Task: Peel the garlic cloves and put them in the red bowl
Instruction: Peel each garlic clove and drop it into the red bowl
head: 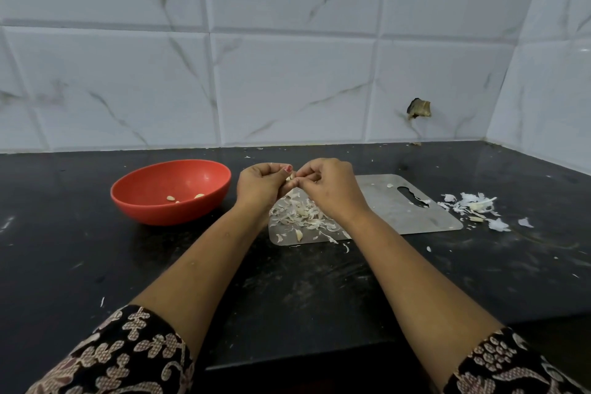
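A red bowl (145,208) stands on the black counter at the left, with a few peeled cloves (172,198) lying in it. Above the left end of a steel cutting board (399,214), my left hand (260,185) and my right hand (329,184) meet fingertip to fingertip. Both pinch one small garlic clove (291,177) between them; most of it is hidden by the fingers. Under the hands lies a heap of garlic skins (303,216), and one clove (299,234) rests near the board's front edge.
A second heap of skins and garlic pieces (476,206) lies on the counter right of the board. Loose flakes are scattered over the black counter (96,265). White tiled walls close the back and the right corner.
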Demonstrator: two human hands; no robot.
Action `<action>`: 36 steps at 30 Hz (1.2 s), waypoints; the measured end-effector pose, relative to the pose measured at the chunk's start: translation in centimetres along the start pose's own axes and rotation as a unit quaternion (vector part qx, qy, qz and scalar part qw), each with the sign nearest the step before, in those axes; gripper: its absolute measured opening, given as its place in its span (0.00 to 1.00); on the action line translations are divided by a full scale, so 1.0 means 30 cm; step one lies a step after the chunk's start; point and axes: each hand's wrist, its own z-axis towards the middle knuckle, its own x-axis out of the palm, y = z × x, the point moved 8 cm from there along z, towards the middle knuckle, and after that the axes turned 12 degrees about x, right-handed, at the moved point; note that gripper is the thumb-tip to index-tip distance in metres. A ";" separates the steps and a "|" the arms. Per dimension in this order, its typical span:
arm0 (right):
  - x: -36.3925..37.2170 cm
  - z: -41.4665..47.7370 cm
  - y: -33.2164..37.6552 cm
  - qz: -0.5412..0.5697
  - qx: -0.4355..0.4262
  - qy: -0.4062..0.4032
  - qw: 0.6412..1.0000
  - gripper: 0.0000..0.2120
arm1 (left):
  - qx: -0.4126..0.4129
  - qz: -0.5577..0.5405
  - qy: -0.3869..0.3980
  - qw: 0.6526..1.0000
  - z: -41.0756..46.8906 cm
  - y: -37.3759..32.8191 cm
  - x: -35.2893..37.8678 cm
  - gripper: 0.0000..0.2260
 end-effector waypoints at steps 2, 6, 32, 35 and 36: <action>0.001 -0.004 0.007 -0.019 -0.012 -0.007 1.000 0.04 | 0.001 0.002 -0.001 1.000 0.000 0.001 0.000 0.03; 0.013 -0.010 0.016 -0.064 -0.037 -0.014 0.997 0.05 | 0.008 0.026 -0.009 1.000 0.000 0.006 -0.008 0.03; 0.031 -0.006 0.011 -0.073 -0.034 0.013 0.997 0.06 | 0.063 0.116 -0.044 0.990 0.004 -0.010 -0.023 0.03; 0.039 -0.011 0.017 -0.093 -0.045 0.013 0.995 0.07 | 0.060 0.109 -0.049 0.991 0.008 -0.005 -0.026 0.03; 0.041 -0.012 0.019 -0.101 -0.047 0.013 0.994 0.07 | 0.061 0.105 -0.050 0.991 0.010 -0.004 -0.026 0.03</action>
